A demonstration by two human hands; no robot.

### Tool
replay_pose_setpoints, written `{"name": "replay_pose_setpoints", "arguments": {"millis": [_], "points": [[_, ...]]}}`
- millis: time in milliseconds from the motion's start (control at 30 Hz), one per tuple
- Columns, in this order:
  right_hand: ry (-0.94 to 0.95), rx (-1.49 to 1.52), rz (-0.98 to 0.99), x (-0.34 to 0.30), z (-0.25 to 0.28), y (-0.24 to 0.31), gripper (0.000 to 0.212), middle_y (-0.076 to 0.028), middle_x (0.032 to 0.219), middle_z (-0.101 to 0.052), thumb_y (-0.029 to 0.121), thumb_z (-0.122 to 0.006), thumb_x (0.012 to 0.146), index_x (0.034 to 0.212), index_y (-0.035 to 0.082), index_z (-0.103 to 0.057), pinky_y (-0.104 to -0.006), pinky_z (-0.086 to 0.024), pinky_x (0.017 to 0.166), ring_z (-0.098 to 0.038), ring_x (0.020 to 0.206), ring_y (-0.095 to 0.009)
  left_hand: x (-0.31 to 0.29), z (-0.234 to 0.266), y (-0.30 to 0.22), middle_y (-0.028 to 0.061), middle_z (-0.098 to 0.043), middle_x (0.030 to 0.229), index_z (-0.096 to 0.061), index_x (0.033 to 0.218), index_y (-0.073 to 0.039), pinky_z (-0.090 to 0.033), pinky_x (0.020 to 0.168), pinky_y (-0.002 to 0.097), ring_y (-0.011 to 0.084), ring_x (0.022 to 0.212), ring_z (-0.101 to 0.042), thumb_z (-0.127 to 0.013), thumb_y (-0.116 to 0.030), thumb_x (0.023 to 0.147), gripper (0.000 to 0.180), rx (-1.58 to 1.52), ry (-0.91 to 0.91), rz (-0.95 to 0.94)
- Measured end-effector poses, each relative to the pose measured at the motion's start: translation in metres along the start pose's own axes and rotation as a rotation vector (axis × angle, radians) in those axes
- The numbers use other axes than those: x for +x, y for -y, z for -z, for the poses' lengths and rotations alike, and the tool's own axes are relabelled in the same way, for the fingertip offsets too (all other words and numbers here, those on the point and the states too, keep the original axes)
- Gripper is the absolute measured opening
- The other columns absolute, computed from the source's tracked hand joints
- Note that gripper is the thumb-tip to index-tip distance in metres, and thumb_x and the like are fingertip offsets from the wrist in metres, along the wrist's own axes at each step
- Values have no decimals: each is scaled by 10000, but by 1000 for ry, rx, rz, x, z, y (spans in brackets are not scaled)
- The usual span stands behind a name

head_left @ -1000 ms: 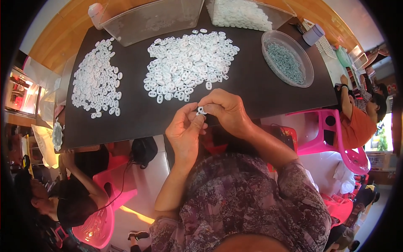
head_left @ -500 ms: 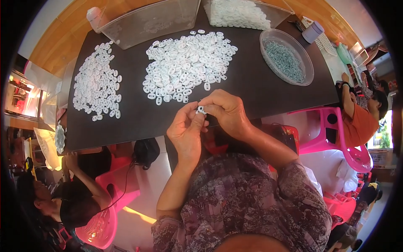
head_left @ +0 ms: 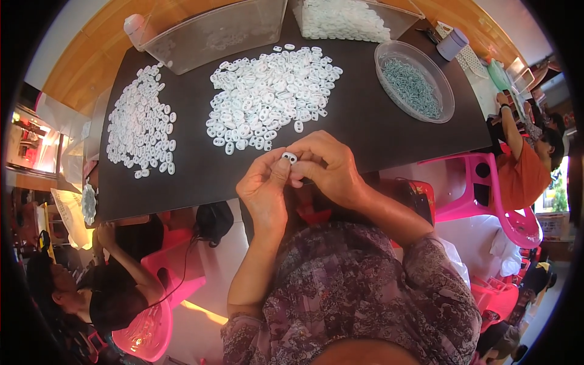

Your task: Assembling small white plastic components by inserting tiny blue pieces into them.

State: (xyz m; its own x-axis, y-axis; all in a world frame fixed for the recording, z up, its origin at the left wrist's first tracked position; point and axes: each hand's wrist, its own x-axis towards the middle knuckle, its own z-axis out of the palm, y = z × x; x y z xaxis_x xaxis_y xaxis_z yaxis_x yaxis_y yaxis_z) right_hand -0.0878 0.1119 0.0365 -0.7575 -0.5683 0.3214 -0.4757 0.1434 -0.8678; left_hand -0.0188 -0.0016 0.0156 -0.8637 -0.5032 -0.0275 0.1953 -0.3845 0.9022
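Just off the table's near edge, my two hands meet at a small white oval plastic piece with two holes [head_left: 289,157]. My left hand [head_left: 266,184] pinches it between thumb and fingers. From the other side, my right hand [head_left: 326,163] closes its thumb and fingertips on the same piece. Beyond the hands spreads a large heap of white two-holed pieces [head_left: 271,97]. A second, smaller heap of such pieces [head_left: 141,118] lies at the table's left. To the right, a round clear tray [head_left: 449,108] holds many small metallic pins or screws [head_left: 410,88].
Clear plastic bins [head_left: 210,33] stand at the far edge, one with white pieces [head_left: 344,21]. A lilac-capped container [head_left: 452,45] is at the far right of the dark table [head_left: 359,121]. People sit left and right, near pink plastic chairs [head_left: 480,188].
The white piece has turned between my fingers, so its two holes now face up. My right fingertips have shifted slightly around it.
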Motion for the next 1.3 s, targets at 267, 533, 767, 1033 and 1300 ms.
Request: {"name": "replay_pose_setpoints", "arguments": {"millis": [267, 533, 767, 1033, 1300], "points": [[-155, -258, 318, 0, -7, -9, 246, -85, 844, -574, 8, -665, 657, 898, 13, -619, -329, -449, 625, -522, 739, -244, 1, -7, -8, 77, -626, 788, -619, 963, 71, -505, 556, 230, 130, 610, -582, -613, -8, 834, 151, -140, -88, 154], [-150, -144, 289, -5, -2, -14, 258, -85, 811, -588, -5, -677, 656, 905, 10, -610, -316, -453, 592, -531, 691, -223, -1, 0, 1, 95, -632, 825, -615, 1002, 83, -468, 568, 233, 133, 607, -553, -614, -23, 840, 194, -44, 0, 37], [-151, -88, 298, -5, -2, -10, 249, -71, 784, -595, -16, -680, 659, 896, 8, -607, -298, -439, 573, -523, 648, -197, -5, -3, 3, 80, -618, 863, -618, 1015, 75, -443, 589, 225, 120, 655, -531, -617, -71, 854, 217, -27, 31, -116], [-208, 2, 276, -8, -11, -9, 255, -80, 766, -607, -32, -676, 661, 907, -13, -610, -293, -433, 564, -523, 647, -195, -7, -1, 21, 30, -578, 868, -592, 1058, 67, -417, 654, 202, 81, 737, -501, -587, -115, 891, 247, 55, 7, -297], [-232, -43, 364, -8, -15, -11, 254, -104, 783, -625, -25, -683, 678, 923, -44, -620, -283, -440, 563, -534, 653, -195, -10, -2, 28, 11, -553, 857, -579, 1022, 41, -417, 676, 205, 62, 732, -481, -557, -127, 912, 202, 66, -80, -329]]}}
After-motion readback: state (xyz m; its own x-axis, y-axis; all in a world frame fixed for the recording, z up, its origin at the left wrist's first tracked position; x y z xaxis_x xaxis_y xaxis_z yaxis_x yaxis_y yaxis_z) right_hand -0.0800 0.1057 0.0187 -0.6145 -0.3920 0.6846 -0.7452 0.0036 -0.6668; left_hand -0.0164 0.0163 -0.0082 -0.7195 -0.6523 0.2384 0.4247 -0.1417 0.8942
